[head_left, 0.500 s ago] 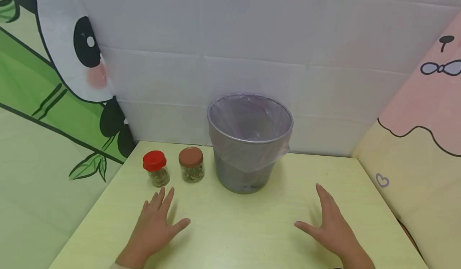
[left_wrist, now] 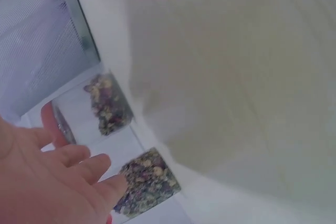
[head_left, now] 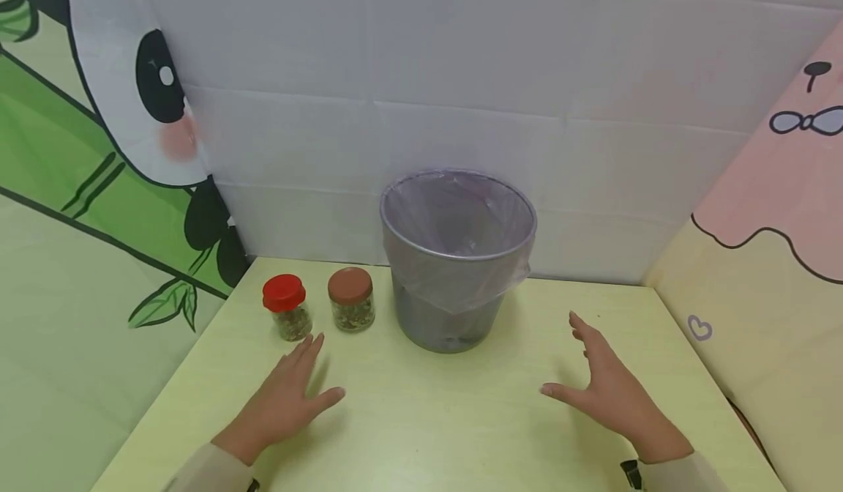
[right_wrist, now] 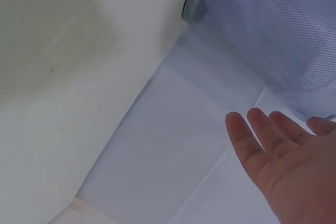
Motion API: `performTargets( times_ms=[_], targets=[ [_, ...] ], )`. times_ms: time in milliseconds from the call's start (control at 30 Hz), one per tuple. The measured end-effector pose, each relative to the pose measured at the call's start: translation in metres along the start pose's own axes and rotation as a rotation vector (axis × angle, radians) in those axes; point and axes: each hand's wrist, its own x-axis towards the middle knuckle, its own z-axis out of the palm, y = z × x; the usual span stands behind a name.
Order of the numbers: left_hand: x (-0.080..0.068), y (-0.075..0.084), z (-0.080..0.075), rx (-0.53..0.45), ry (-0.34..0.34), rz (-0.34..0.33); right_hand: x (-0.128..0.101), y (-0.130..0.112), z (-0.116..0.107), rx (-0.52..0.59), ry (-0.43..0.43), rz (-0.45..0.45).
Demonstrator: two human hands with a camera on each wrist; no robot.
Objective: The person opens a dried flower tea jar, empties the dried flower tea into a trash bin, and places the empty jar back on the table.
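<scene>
One red-lidded jar [head_left: 287, 307] and one brown-lidded jar [head_left: 351, 299], both round, clear, holding crumbly dried bits, stand on the pale-yellow desk [head_left: 448, 419] beside one film-lined grey mesh bin [head_left: 448, 327]. Left hand [head_left: 282, 400] and right hand [head_left: 611, 393] spread wide.

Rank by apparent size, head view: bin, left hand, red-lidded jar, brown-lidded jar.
1. Bin
2. Left hand (looks nearer the viewpoint, so apparent size only)
3. Red-lidded jar and brown-lidded jar: about alike, not ranked
</scene>
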Motion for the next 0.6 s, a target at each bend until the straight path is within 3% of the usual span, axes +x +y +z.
performTargets(
  times_ms=[167,300,600],
  targets=[
    [0.009,0.001,0.003,-0.121,-0.03,-0.063,0.014,-0.004,-0.017,-0.019,0.009,-0.029],
    [0.019,0.005,0.004,-0.228,-0.013,-0.089,0.028,-0.01,-0.03,0.014,0.003,-0.025],
    [0.039,0.013,-0.001,-0.357,0.039,-0.186,0.061,-0.031,-0.045,0.177,0.045,0.035]
  ],
)
